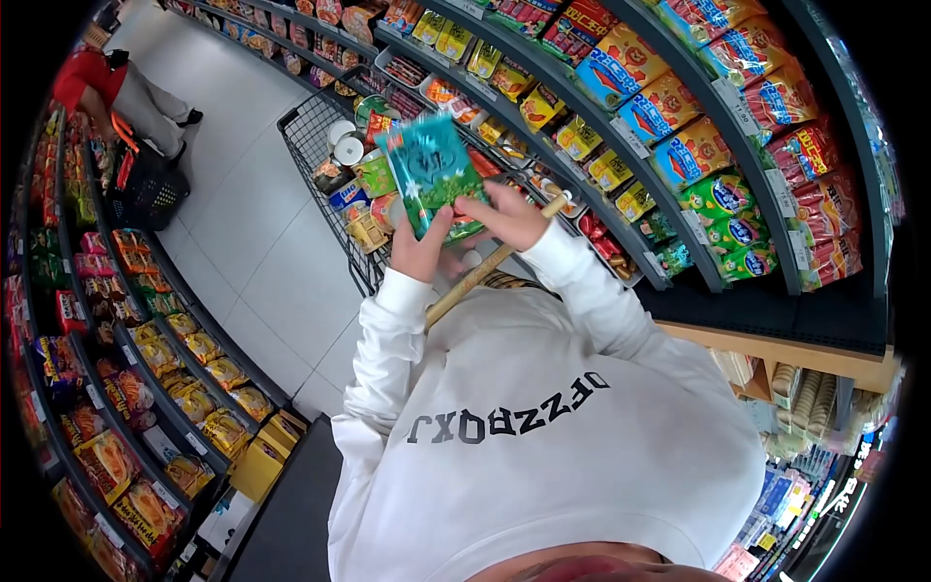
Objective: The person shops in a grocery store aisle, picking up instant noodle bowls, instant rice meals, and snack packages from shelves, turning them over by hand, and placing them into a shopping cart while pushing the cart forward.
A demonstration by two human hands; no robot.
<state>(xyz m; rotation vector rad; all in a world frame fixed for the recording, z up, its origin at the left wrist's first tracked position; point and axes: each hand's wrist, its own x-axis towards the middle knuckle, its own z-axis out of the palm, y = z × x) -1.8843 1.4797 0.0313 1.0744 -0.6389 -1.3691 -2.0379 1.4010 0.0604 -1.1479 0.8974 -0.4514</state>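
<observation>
Between my two hands, a teal-green snack packet (425,160) with a dark printed emblem is held up above the cart. My left hand (421,244) grips its lower left edge, thumb on the front. On the lower right side, my right hand (508,215) closes its fingers on the same packet. Just beneath my wrists runs the tan handle (468,287) of a black wire shopping cart (323,221). Inside the cart lie several packets, cup-shaped tubs and a white-lidded can (348,149), partly hidden behind the packet.
Shelves of orange and blue bags (652,107) and green packets (727,228) rise close on my right. Left of the tiled aisle (254,218) stand shelves with yellow packets (204,349). Farther up the aisle, a person in red (81,78) leans by a black basket (147,194).
</observation>
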